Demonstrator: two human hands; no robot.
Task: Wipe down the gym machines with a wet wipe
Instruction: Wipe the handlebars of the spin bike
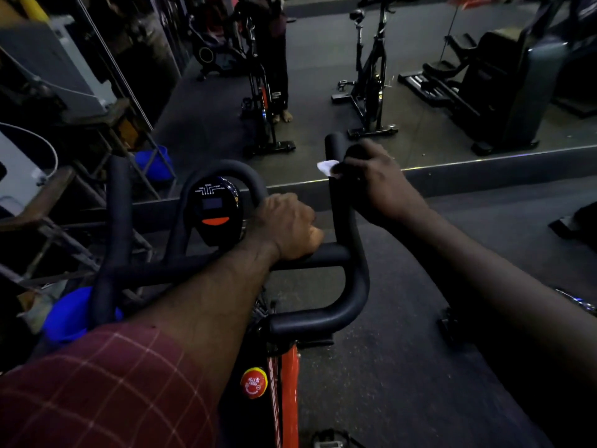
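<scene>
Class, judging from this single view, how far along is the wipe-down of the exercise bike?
Done: nothing shows as clean. In hand: the right hand presses the wet wipe on the right handlebar grip; the left hand steadies the crossbar. Left: left grip, console.

Wet wipe (327, 166) mostly hidden under right hand (378, 185) grip.

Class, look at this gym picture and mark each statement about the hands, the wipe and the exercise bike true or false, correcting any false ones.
1. The right hand presses a white wipe against the right handlebar grip. True.
2. The left hand holds the wipe. False: it grips the crossbar.
3. The bike's console has an orange button. True.
4. The red knob sits on the handlebar. False: it is lower, on the frame.
</scene>
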